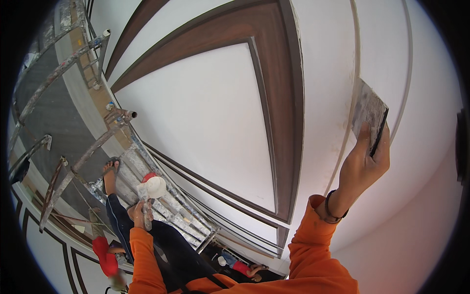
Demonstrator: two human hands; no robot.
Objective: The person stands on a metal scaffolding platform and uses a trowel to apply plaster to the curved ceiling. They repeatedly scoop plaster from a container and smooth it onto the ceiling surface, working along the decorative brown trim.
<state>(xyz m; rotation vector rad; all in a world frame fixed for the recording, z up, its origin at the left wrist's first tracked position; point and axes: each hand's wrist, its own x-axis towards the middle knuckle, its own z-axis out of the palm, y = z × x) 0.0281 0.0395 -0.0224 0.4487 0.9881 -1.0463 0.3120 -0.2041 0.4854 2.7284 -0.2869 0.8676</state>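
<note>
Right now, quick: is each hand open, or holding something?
Left hand: closed around a pale smeared tool.
Right hand: closed on a flat scraper.

The scene is being viewed from the person's head, a wide fisheye camera being aimed downward; the right hand (pixel 364 161) is being framed near, the scaffold platform (pixel 178 221) farther below, the panelled wall (pixel 205 122) alongside.

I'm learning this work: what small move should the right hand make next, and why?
Probably slide the flat blade along the beige line: the right hand grips it, and the blade's upper corner appears to overlap that line.
</note>
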